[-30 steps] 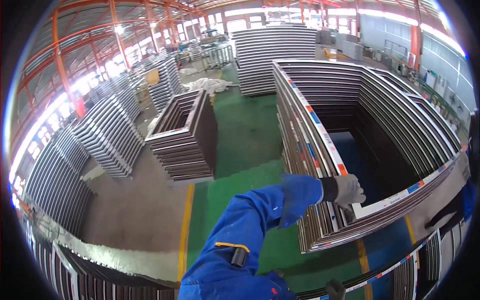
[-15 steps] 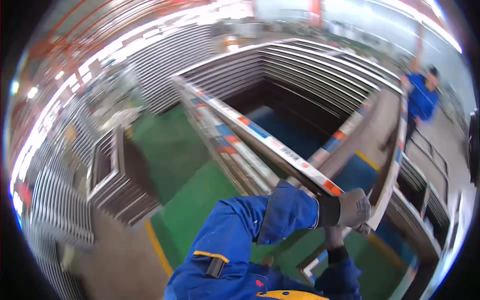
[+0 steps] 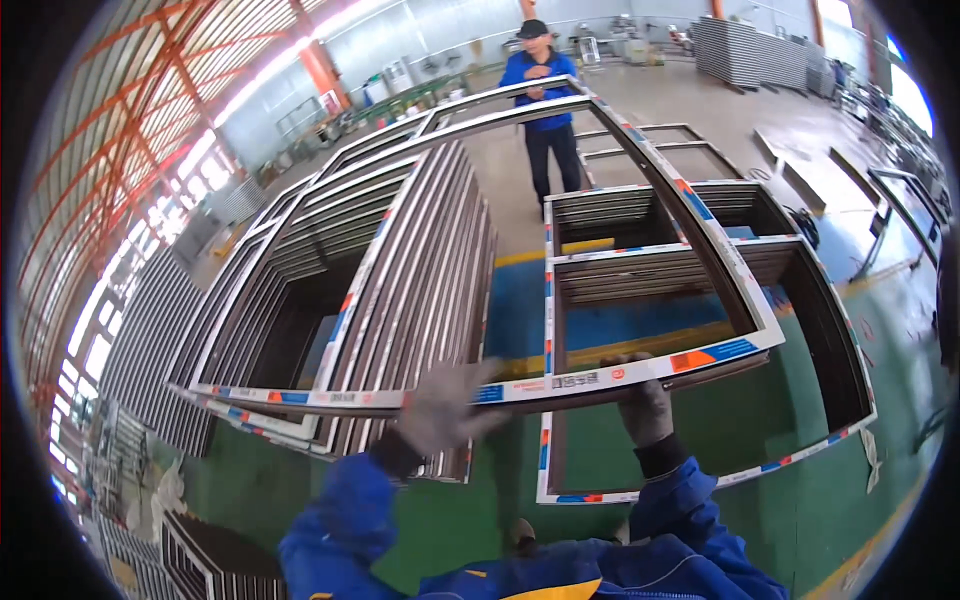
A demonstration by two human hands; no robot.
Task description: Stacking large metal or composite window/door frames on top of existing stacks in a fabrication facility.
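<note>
Both of our gloved hands are now on the long window frame [image 3: 560, 385], where half a second ago only the right one showed at its rail. Our right hand [image 3: 645, 405] has its fingers curled tight around the near rail, clamped on it from below. Our left hand [image 3: 440, 405] is blurred with motion just at the same rail; its fingers look spread apart, and we cannot tell whether it grips yet.

We judge that the lift is passing from a one-handed hold to a two-handed carry, with the frame raised off the stacks and held level in front of us. Its far end reaches to a co-worker in blue [image 3: 545, 100], whose hands are at the far rail.

Compared with a second ago, our view has swung round: the tall stack then filled the right of the picture, and now a stack of dark frames [image 3: 400, 290] lies to our left, with other frames [image 3: 700, 290] lying on the green and blue floor [image 3: 800, 500] beneath the one we hold. The co-worker, earlier at the right edge, now stands straight ahead.
</note>
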